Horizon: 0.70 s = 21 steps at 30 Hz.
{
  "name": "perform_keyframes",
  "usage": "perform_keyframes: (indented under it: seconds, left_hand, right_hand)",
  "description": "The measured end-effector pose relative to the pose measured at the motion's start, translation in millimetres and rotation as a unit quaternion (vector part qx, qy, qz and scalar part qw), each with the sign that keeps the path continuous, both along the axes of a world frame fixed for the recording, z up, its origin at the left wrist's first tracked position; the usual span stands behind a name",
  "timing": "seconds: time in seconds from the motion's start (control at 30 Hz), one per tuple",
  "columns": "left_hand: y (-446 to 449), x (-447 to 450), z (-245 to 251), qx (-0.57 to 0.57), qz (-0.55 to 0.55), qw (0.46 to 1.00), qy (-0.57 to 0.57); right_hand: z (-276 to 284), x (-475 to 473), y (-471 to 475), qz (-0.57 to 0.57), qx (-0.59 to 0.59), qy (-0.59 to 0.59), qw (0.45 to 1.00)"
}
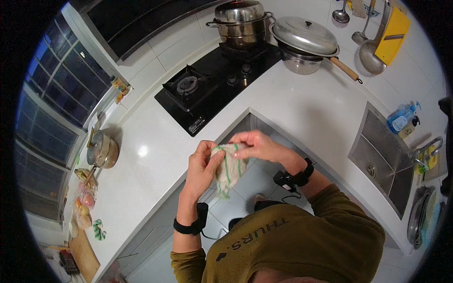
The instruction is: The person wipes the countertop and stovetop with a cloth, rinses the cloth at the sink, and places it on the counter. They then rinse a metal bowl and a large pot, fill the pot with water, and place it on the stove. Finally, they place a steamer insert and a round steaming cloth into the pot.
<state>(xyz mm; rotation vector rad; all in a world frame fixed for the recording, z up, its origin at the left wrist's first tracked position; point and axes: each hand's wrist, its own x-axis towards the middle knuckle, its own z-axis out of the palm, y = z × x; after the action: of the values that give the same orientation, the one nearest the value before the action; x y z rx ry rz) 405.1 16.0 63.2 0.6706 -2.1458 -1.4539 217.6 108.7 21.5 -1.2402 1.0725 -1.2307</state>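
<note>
A cream cloth with green stripes (230, 169) hangs between my two hands, above the floor just off the counter's inner corner. My left hand (203, 168) pinches its upper left part between thumb and fingers. My right hand (256, 146) is at the cloth's upper right edge, its thumb and fingers around the fabric. The lower end of the cloth dangles loose. Each wrist wears a black strap with a small device.
A black gas stove (212, 88) is set in the white counter (155, 155), with a steel steamer pot (240, 28) on its far burner. A lidded pan (306, 37) stands beside it. The sink (382, 162) lies right; a small pot (102, 150) and a cutting board (83, 254) are left.
</note>
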Motion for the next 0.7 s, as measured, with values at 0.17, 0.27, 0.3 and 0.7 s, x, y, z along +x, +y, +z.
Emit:
perform_keyframes:
  seconds: [0.17, 0.27, 0.3, 0.7]
  left_hand:
    - [-41, 14, -28, -0.234, 0.015, 0.972, -0.035]
    - [-65, 5, -41, -0.337, 0.057, 0.938, -0.058]
    - [-70, 7, -44, -0.357, 0.078, 0.927, -0.086]
    - [-84, 89, -54, 0.571, -0.066, 0.709, 0.409]
  right_hand:
    - [25, 18, -10, -0.153, 0.047, 0.188, 0.969]
    - [37, 30, -12, -0.184, 0.036, 0.151, 0.971]
    - [39, 38, -14, -0.164, 0.047, 0.155, 0.973]
    - [15, 174, -130, 0.059, -0.014, -0.224, 0.973]
